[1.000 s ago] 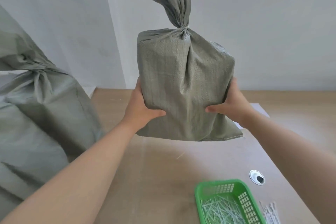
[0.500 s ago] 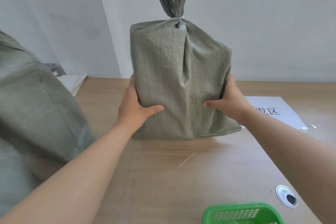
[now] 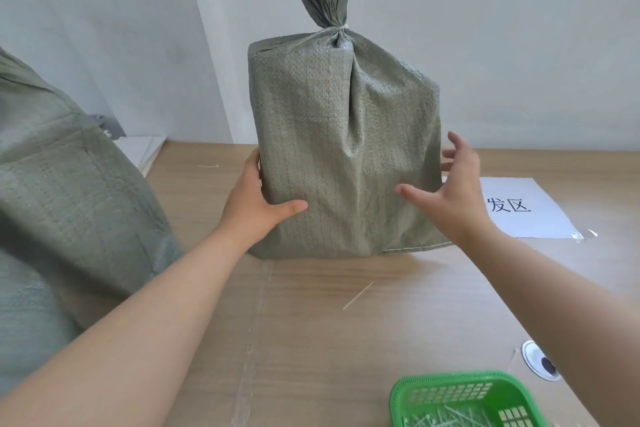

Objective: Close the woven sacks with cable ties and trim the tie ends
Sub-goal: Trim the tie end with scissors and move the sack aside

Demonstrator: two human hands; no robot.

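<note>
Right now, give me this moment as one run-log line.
state: grey-green woven sack upright on wooden table | neck: closed with white cable tie | left grip: holds sack's left side | right grip: open, fingers spread by right side

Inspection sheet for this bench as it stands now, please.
Surface: wooden table, taped seam down the middle.
Job's things: tied sack upright, white cable tie at its neck; second sack on the left; green basket holds white tie pieces.
Clutter: tie offcut on the table; printed sheet.
Grippers: left hand holds the tied sack's side; right hand open, fingers spread.
Cables: nothing seen.
Surroundings: white wall.
</note>
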